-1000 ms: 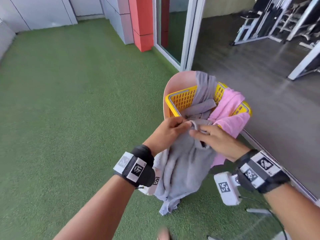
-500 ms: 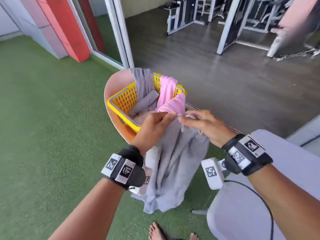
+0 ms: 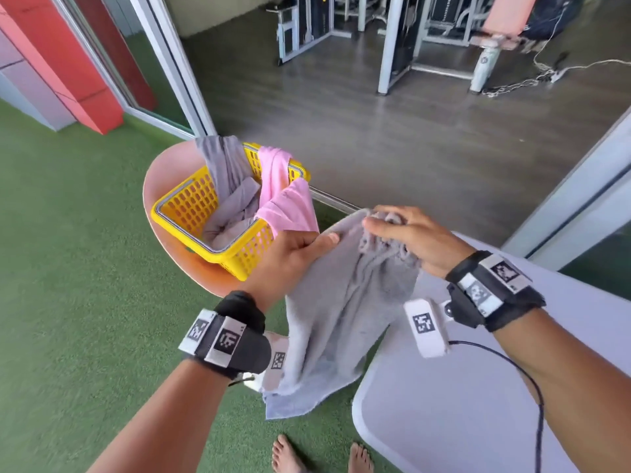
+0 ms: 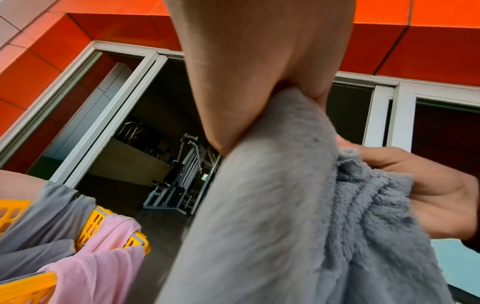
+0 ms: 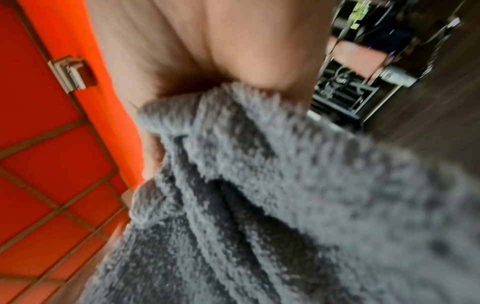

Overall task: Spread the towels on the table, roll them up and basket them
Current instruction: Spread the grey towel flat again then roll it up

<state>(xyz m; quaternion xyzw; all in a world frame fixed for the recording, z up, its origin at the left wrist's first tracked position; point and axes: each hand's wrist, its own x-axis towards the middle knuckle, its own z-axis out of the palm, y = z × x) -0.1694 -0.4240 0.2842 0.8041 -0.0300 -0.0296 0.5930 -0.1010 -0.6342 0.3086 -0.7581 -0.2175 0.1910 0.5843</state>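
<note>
1. I have one grey towel [image 3: 345,302] lifted clear of the yellow basket [image 3: 191,203]. My left hand [image 3: 290,257] pinches its top edge between thumb and fingers, and my right hand [image 3: 413,238] has its fingers curled into a bunched stretch of the same edge, just beside the left.
2. The towel hangs down in loose folds between my wrists, its bottom corner dangling above the green turf [image 3: 68,302], next to the near corner of the pale tabletop [image 3: 461,421]. It is not yet laid on the tabletop.
3. I judge the task barely started: nothing is spread, nothing rolled.
4. The basket sits on a pink chair [image 3: 164,172] and holds another grey towel [image 3: 225,169] draped over its far rim, plus a pink towel [image 3: 286,206] draped over the rim nearest my hands.
5. Left to do, as I see it: spread this towel flat, roll it, then repeat for the others and basket them all.
</note>
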